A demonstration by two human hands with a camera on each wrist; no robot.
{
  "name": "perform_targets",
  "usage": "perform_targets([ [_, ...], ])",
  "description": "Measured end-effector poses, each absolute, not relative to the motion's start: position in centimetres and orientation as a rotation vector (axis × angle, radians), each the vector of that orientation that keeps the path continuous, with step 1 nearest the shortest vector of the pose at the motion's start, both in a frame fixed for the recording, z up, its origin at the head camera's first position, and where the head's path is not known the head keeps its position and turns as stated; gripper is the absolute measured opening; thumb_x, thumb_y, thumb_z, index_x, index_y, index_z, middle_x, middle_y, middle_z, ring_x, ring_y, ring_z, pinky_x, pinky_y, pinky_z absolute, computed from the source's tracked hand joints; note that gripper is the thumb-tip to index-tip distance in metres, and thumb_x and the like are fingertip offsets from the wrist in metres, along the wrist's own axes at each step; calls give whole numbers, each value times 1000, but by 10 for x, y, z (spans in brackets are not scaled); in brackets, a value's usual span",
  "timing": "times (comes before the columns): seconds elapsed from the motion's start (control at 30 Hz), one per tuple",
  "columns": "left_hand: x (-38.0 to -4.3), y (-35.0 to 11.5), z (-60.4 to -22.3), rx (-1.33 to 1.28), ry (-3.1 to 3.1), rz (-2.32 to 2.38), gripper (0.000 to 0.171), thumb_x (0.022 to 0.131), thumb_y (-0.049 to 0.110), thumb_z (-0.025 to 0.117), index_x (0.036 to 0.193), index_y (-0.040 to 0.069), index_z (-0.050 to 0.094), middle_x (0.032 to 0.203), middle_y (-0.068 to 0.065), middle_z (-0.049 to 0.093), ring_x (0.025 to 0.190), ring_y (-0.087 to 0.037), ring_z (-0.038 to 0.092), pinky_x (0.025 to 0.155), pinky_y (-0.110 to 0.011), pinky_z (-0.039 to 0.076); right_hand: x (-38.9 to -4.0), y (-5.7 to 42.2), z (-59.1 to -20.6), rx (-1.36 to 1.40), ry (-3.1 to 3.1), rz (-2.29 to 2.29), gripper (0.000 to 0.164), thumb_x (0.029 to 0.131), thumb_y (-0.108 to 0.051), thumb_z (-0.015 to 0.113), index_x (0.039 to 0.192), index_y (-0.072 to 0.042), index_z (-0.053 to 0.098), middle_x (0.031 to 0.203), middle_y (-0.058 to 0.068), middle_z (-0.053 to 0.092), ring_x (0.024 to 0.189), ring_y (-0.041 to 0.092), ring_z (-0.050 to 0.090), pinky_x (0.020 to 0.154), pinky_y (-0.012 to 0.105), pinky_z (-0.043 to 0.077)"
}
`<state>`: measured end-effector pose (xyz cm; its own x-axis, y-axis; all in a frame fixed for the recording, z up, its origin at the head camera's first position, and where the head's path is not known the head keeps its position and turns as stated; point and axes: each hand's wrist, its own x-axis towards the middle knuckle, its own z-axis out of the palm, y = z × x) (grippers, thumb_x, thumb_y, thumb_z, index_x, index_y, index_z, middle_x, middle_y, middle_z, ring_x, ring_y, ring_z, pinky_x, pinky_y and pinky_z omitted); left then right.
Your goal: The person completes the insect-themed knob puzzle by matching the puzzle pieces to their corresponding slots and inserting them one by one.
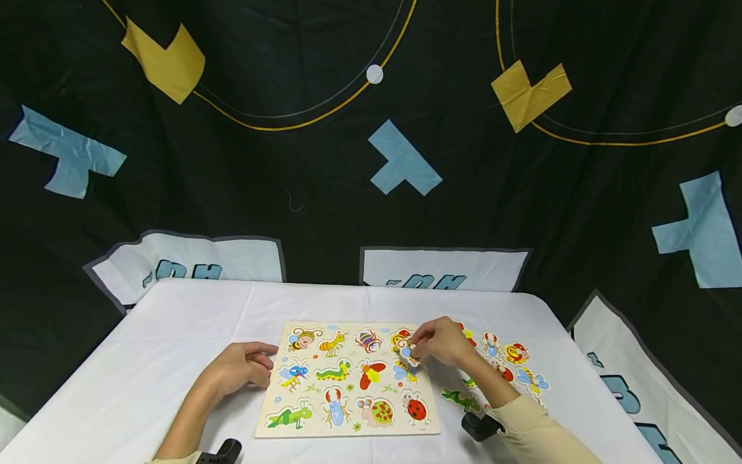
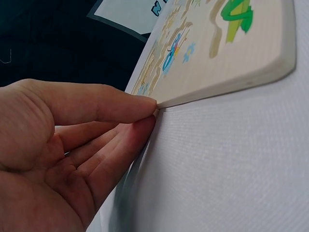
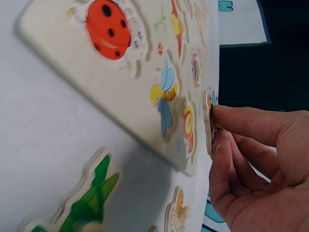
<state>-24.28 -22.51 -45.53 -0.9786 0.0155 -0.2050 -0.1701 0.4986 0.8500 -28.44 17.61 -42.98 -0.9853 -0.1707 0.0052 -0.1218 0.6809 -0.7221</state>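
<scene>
Wooden board (image 1: 348, 348), right hand (image 1: 442, 341) pinching puzzle piece (image 3: 208, 130), left hand (image 1: 234, 367) outstretched, touching board edge, banner (image 1: 445, 262) lettered H

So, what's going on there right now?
A person's right hand pinches a puzzle piece near the far right corner of the puzzle board. Their left hand touches the board's left edge. The board lies flat on the white-covered table, and several loose pieces lie to its right.
</scene>
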Motion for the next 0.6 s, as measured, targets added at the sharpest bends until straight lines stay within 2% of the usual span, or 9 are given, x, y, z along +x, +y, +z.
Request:
perform_targets([
  [0.37,-242,-226,-456,-125,2573,1465,69,61,-10,78,129,-5,64,92,-9,67,79,-19,61,67,-30,51,-296,150,-425,-266,2828,-1213,13,72,-9,87,77,-9,75,65,-4,68,62,11,57,58,26,43],
  [0.6,-242,-226,-454,-105,2578,1459,68,61,-8,79,127,-5,65,92,-9,68,78,-19,61,67,-31,51,-300,135,-424,-252,2831,-1180,13,74,-12,88,77,-11,75,68,-4,69,65,12,57,61,27,43],
])
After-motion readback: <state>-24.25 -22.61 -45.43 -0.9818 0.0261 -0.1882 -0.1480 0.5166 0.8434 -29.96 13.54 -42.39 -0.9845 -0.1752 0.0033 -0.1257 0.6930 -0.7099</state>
